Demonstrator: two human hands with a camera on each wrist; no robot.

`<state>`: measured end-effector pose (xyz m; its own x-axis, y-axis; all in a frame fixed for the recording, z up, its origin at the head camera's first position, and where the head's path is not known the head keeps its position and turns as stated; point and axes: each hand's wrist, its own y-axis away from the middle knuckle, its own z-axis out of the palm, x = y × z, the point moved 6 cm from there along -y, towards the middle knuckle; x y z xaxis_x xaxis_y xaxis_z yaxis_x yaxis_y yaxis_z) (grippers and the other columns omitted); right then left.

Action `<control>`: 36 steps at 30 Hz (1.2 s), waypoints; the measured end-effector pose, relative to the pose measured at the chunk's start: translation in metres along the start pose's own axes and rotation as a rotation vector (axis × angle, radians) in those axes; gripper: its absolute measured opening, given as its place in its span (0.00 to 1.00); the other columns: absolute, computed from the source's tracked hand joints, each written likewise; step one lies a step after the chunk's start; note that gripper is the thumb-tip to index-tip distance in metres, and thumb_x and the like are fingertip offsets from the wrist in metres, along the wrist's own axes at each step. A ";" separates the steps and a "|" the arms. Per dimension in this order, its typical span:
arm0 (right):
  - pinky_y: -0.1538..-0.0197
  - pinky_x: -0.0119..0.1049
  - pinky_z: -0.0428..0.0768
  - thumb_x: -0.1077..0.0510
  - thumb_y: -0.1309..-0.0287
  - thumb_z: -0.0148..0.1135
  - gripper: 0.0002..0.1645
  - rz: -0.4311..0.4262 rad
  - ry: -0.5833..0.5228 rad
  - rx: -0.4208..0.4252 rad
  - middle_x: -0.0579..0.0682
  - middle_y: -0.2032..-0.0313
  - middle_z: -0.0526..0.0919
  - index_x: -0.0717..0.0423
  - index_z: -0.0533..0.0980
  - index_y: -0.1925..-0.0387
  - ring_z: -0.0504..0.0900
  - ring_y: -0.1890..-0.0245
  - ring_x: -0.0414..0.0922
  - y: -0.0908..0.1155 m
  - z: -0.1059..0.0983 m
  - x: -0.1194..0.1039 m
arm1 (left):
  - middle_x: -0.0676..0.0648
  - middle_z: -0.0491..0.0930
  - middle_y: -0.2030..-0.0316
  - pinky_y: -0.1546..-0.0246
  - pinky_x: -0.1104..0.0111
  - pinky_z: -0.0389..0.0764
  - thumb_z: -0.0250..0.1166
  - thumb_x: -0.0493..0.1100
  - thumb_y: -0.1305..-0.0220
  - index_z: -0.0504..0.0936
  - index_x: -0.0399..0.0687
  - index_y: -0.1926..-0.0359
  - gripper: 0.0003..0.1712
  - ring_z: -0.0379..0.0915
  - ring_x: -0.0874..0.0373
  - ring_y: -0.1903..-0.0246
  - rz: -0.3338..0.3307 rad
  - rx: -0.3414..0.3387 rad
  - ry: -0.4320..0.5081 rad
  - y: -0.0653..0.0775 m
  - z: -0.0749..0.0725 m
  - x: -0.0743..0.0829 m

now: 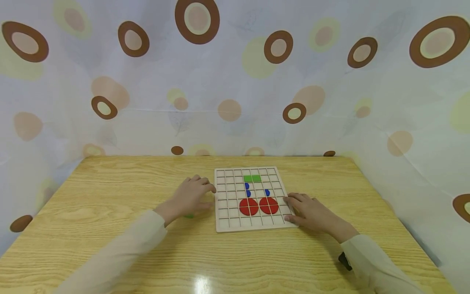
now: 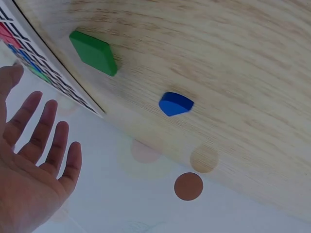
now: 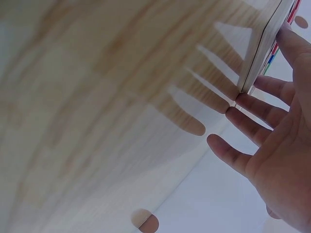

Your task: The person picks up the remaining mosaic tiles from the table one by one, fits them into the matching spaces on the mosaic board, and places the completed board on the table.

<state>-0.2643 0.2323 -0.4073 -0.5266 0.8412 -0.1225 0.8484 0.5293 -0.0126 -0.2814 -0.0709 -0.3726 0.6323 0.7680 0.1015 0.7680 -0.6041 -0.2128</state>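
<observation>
A square wooden grid board (image 1: 227, 222) lies on the table, bearing a green strip (image 1: 252, 178), three small blue pieces (image 1: 267, 192) and two red discs (image 1: 249, 207). At its left edge is my left hand (image 1: 191, 194), palm facing the board and fingers loosely spread, holding nothing. My right hand (image 1: 312, 212) rests against the right edge, its thumb near the front right corner and its fingers extended along the side. Beneath the left hand, a loose green block (image 2: 95, 53) and a loose blue wedge-like block (image 2: 175, 104) lie on the table.
The wood-grained table (image 1: 154, 261) reflects light near its front. A patterned cloth (image 1: 227, 73) with brown and beige ovals encloses the back and both sides. Something black (image 1: 345, 261) shows at the right sleeve.
</observation>
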 end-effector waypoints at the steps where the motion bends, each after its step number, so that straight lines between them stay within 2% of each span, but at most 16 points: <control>1: 0.47 0.59 0.68 0.38 0.42 0.52 0.36 0.002 0.000 -0.001 0.58 0.40 0.67 0.55 0.65 0.38 0.66 0.40 0.57 0.000 0.000 0.000 | 0.50 0.79 0.58 0.59 0.57 0.73 0.67 0.53 0.49 0.80 0.52 0.56 0.19 0.70 0.52 0.59 -0.004 -0.005 0.001 0.002 -0.001 -0.003; 13: 0.48 0.60 0.68 0.38 0.42 0.52 0.36 -0.007 0.008 0.010 0.58 0.40 0.68 0.55 0.65 0.39 0.67 0.40 0.57 0.000 0.000 0.000 | 0.50 0.79 0.60 0.63 0.58 0.73 0.67 0.52 0.49 0.81 0.51 0.58 0.17 0.69 0.53 0.61 -0.063 -0.024 0.006 0.024 -0.005 -0.038; 20: 0.48 0.58 0.69 0.38 0.42 0.52 0.36 -0.011 0.015 0.015 0.58 0.41 0.69 0.56 0.66 0.39 0.67 0.41 0.57 0.000 -0.001 -0.002 | 0.49 0.80 0.61 0.62 0.58 0.74 0.68 0.49 0.49 0.82 0.50 0.60 0.15 0.71 0.51 0.60 -0.051 -0.032 0.035 0.037 -0.007 -0.057; 26: 0.48 0.58 0.69 0.38 0.41 0.52 0.36 -0.006 0.014 0.009 0.58 0.40 0.68 0.56 0.65 0.39 0.67 0.41 0.57 0.000 -0.001 -0.001 | 0.50 0.79 0.60 0.60 0.57 0.73 0.67 0.47 0.48 0.82 0.50 0.60 0.14 0.71 0.52 0.61 -0.055 -0.082 0.090 0.048 -0.009 -0.069; 36: 0.48 0.59 0.69 0.38 0.41 0.51 0.36 -0.013 0.006 0.012 0.58 0.40 0.68 0.56 0.65 0.39 0.67 0.41 0.57 0.000 -0.001 -0.001 | 0.53 0.79 0.60 0.58 0.59 0.72 0.68 0.46 0.51 0.83 0.53 0.63 0.12 0.70 0.53 0.61 -0.040 -0.124 0.148 0.059 -0.002 -0.088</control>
<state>-0.2636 0.2320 -0.4064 -0.5381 0.8349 -0.1159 0.8419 0.5390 -0.0260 -0.2911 -0.1745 -0.3918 0.6018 0.7580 0.2515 0.7939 -0.6020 -0.0853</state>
